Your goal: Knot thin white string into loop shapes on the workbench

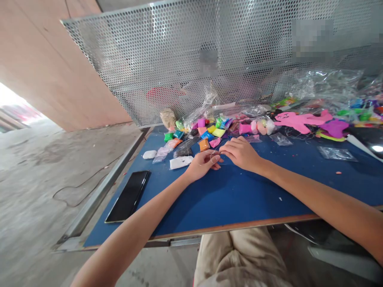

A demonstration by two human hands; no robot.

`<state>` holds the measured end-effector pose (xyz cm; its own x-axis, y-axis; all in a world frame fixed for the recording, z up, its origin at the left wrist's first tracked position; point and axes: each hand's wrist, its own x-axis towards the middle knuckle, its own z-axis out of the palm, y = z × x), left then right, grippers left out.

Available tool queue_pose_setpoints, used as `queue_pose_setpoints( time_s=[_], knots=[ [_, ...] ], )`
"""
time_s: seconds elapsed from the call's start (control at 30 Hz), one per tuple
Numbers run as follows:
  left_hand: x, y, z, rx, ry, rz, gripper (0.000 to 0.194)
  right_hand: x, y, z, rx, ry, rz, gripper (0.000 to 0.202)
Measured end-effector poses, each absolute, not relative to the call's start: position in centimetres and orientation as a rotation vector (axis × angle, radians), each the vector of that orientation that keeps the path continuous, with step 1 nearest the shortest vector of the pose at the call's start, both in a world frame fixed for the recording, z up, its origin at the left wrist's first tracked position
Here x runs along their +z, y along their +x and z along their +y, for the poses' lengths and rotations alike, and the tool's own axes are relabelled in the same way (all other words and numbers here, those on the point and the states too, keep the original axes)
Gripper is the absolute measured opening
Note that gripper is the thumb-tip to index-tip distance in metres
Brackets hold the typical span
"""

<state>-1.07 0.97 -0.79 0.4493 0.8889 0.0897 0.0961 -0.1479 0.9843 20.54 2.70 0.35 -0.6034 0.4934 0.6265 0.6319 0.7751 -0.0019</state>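
Both hands meet over the blue table [221,199], their fingertips nearly touching. A thin pale strand [212,156] loops at the fingers of my left hand [202,164]; whether it is thread or wire I cannot tell. My left hand's fingers are curled around it. My right hand [240,153] comes in palm down, thumb and fingers pinched on the strand's other part, which is mostly hidden. Just beyond them lie an orange clay packet [204,144] and a pink packet [215,142]. Beside my left hand is a white packet [181,162].
Several colourful clay packets [220,132] line the table's back, below a perforated metal screen [176,59]. A pink figure [302,120] and clear plastic bags [326,87] lie to the right. A black phone [128,196] and a white case [149,154] sit on the left.
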Motion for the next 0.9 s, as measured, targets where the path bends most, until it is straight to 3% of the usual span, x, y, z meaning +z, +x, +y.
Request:
queue_pose_setpoints(
  time_s=[0.23, 0.33, 0.47, 0.53, 0.7, 0.9],
  knots=[
    [-0.5, -1.2, 1.2, 0.939, 1.529, 0.859, 0.039, 0.5, 20.5, 2.0, 0.099, -0.726, -2.043, 0.016],
    [-0.4, -1.3, 1.3, 0.974, 1.502, 0.887, 0.036, 0.1, 20.2, 2.1, 0.519, -0.821, -1.801, 0.032],
    [-0.4, -1.4, 1.3, 1.017, 1.66, 0.932, 0.031, -0.5, 19.8, 2.3, 1.283, -0.852, -1.745, 0.035],
    [-0.1, -1.4, 1.1, 1.038, 1.822, 0.971, 0.026, -0.7, 19.6, 2.1, 1.483, -0.819, -1.694, 0.036],
    [0.5, -1.3, 0.6, 1.026, 2.252, 1.077, 0.015, -0.5, 19.3, 1.7, 1.523, -0.765, -1.635, 0.036],
    [0.5, -1.5, 0.7, 0.97, 2.356, 1.071, 0.015, -0.2, 19.5, 1.6, 1.457, -0.756, -1.678, 0.034]
  ],
)
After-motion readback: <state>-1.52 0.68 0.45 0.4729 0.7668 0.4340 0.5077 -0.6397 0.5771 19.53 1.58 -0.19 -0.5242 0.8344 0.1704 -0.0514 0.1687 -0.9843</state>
